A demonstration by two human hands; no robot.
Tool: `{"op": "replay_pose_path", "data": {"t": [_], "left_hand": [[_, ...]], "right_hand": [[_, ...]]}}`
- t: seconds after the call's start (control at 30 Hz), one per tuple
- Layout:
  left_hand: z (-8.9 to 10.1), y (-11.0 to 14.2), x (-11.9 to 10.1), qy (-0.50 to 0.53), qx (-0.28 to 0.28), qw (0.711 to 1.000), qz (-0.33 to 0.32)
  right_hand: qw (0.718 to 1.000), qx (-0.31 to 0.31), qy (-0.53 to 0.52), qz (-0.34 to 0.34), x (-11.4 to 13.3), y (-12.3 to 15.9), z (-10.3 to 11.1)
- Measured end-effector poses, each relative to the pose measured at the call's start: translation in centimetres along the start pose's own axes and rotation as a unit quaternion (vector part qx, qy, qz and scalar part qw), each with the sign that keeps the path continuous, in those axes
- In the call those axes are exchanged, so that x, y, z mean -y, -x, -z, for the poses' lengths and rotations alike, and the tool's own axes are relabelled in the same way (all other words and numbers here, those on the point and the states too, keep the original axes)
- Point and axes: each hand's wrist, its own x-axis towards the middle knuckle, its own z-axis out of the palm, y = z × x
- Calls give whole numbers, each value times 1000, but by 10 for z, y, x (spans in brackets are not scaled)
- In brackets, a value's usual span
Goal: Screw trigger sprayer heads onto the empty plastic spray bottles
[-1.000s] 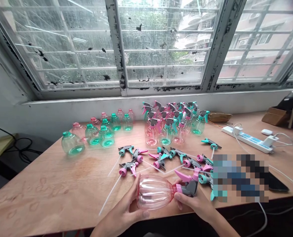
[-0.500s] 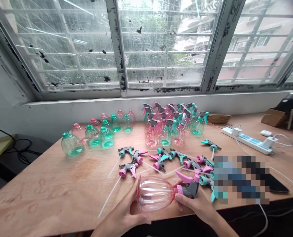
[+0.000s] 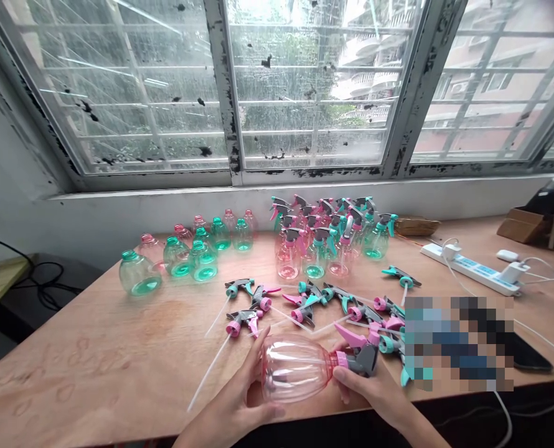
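Observation:
A clear pink spray bottle [image 3: 298,368] lies sideways between my hands above the front edge of the table, its base to the left. My left hand [image 3: 249,392] is closed around the base end. At the neck, my right hand [image 3: 358,381] grips the pink collar [image 3: 341,360] with thumb and fingers. A grey and pink trigger head [image 3: 365,351] sits on that neck, pointing right. Just beyond the bottle lie several loose trigger heads with dip tubes, such as a pink and grey one [image 3: 244,322] and a teal one [image 3: 239,287].
Bottles without heads, like a green one [image 3: 139,274], stand at the back left. Several bottles with trigger heads [image 3: 314,258] stand by the wall. On the right are a power strip [image 3: 470,269], cables, a phone [image 3: 529,354] beside a blurred patch, and a cardboard box [image 3: 522,223].
The view has shifted very slightly. Both hands keep the same hold on the pink spray bottle, with no clear movement of it over the table.

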Motion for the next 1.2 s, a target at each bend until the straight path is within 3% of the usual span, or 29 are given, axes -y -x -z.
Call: {"op": "replay_pose_path", "data": {"t": [0.13, 0.47, 0.83, 1.2], "left_hand": [[1, 2, 0, 7, 3, 1000, 30], [4, 1, 7, 19, 29, 999, -27], [3, 2, 9, 52, 24, 998, 0], [6, 2, 11, -3, 27, 1000, -11]], "right_hand": [[1000, -9, -4, -10, -2, 0, 0], [1000, -19, 10, -17, -2, 1, -2], [1000, 0, 15, -18, 0, 2, 0], [1000, -20, 3, -23, -2, 2, -1]]}}
